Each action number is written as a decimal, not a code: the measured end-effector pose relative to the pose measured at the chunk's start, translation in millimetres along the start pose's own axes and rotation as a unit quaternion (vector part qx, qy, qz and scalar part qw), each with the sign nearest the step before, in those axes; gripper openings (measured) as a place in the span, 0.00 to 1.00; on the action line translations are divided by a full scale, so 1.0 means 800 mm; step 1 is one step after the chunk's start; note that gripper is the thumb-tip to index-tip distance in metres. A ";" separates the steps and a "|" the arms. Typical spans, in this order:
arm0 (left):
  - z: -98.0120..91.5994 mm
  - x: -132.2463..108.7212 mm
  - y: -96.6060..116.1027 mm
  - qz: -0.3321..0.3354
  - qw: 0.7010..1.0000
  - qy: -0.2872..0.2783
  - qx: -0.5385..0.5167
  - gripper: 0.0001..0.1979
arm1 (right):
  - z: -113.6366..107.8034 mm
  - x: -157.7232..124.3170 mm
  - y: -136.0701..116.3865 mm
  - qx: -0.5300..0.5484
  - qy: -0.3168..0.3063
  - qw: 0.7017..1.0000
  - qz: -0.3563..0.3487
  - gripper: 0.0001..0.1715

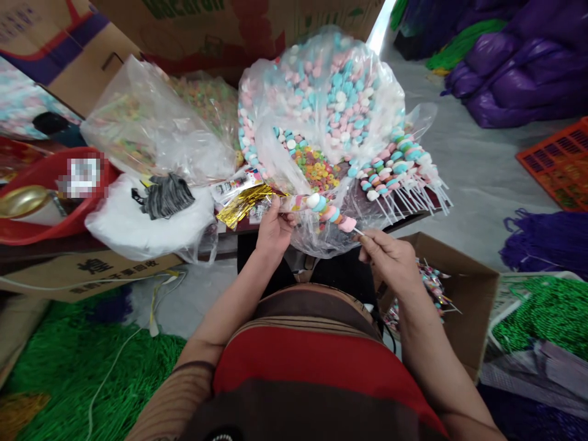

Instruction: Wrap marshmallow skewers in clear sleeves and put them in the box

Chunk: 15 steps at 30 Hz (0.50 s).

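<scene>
My right hand pinches the white stick of a marshmallow skewer, strung with pink, blue, white and orange-brown pieces. Its tip points left, to a clear printed wrapper pinched in my left hand. Whether the tip is inside the wrapper I cannot tell. Gold twist ties and a stack of wrappers lie just behind my left hand. Beyond the skewer are loose ring candies in an opened plastic bag. More finished-looking skewers are piled at the right, sticks toward me.
A large clear bag of marshmallows stands at the back, beside a bag of ring candies. A red basin and a white plastic bundle are at left. Below right, an open cardboard box contains wrapped sticks. Purple sacks lie farther right.
</scene>
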<state>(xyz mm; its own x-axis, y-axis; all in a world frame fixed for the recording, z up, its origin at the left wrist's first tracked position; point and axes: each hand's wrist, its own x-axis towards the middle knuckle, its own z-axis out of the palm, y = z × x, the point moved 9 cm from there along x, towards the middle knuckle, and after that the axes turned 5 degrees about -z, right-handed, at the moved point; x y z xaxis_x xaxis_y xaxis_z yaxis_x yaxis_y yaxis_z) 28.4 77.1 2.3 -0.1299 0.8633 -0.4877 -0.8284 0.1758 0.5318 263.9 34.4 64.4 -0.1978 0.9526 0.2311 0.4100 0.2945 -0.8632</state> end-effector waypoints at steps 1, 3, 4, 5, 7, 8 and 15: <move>-0.001 0.001 0.001 0.005 1.000 0.002 0.000 0.14 | -0.003 -0.001 0.000 -0.024 -0.004 1.000 -0.006 0.24; -0.004 0.002 0.004 0.013 1.000 0.012 0.006 0.15 | -0.010 -0.003 0.002 -0.073 -0.009 0.997 -0.017 0.23; -0.006 0.003 0.005 0.016 1.000 0.017 0.010 0.16 | -0.014 -0.004 0.003 -0.096 -0.010 0.995 -0.023 0.23; -0.008 0.004 0.007 0.020 1.000 0.020 0.014 0.17 | -0.018 -0.004 0.004 -0.118 -0.010 0.993 -0.028 0.22; -0.008 0.006 0.008 0.025 0.999 0.014 0.018 0.18 | -0.024 -0.005 0.005 -0.154 -0.008 0.987 -0.040 0.21; -0.007 0.007 0.008 0.029 0.999 0.009 0.020 0.18 | -0.027 -0.004 0.005 -0.166 -0.007 0.985 -0.045 0.21; -0.004 0.004 0.021 0.089 0.994 0.016 0.065 0.19 | -0.039 -0.006 0.001 -0.133 0.047 0.989 -0.037 0.16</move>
<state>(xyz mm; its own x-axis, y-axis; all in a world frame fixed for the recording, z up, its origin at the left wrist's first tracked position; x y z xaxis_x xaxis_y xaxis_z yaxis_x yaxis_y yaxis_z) 12.1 81.1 7.3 -0.2878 0.8708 -0.3985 -0.7139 0.0823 0.6954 293.1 32.3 76.9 -0.1576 0.9270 0.3402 0.6202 0.3610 -0.6965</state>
